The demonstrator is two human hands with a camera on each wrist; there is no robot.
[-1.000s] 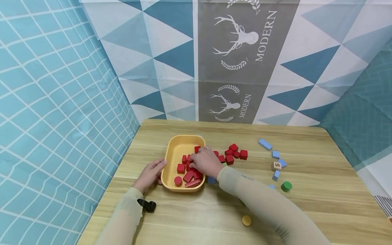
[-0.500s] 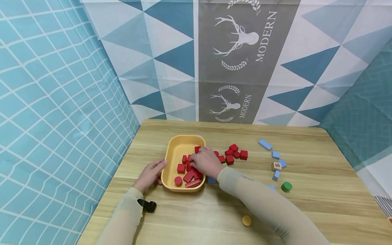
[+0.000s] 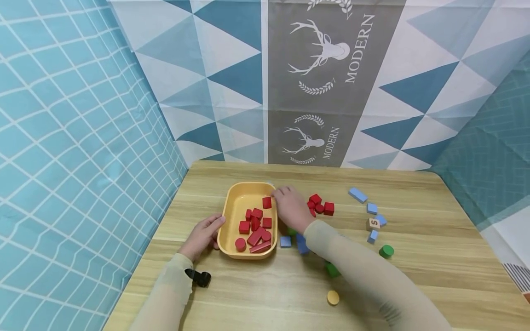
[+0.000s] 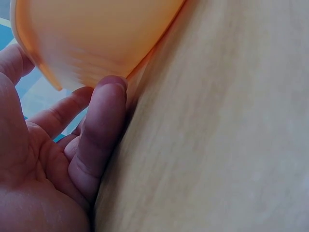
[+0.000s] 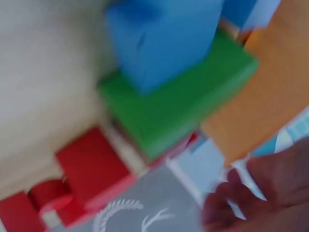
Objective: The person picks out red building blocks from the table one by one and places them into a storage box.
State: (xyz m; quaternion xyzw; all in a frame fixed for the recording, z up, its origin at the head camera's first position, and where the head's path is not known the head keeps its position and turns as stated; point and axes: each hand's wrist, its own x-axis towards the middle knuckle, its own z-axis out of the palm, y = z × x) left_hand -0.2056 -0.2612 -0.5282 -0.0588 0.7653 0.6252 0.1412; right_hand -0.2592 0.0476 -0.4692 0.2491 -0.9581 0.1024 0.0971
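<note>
A yellow plastic tray (image 3: 235, 207) with several red blocks (image 3: 244, 227) in it stands left of the table's middle. My left hand (image 3: 203, 234) grips its left side, thumb at the rim and fingers against the outer wall (image 4: 106, 38). By the tray's right rim is my right hand (image 3: 293, 209), its fingers loosely bent and nothing visible in them. Under and beside that hand lie a blue block (image 3: 285, 242) and a partly hidden green block (image 3: 291, 231). In the right wrist view, a blurred blue block (image 5: 169, 48) overlaps a green block (image 5: 178, 106).
Loose red blocks (image 3: 329, 208) lie right of my right hand. Farther right are light blue blocks (image 3: 358, 195), a wooden letter cube (image 3: 374, 224) and a green cylinder (image 3: 387, 251). A yellow disc (image 3: 333, 298) lies near the front. Patterned cloth (image 3: 232, 92) hangs behind the table.
My right hand has left the red blocks inside the tray and moved right, over its right rim. Red blocks it covered now show. The left hand and tray stay put.
</note>
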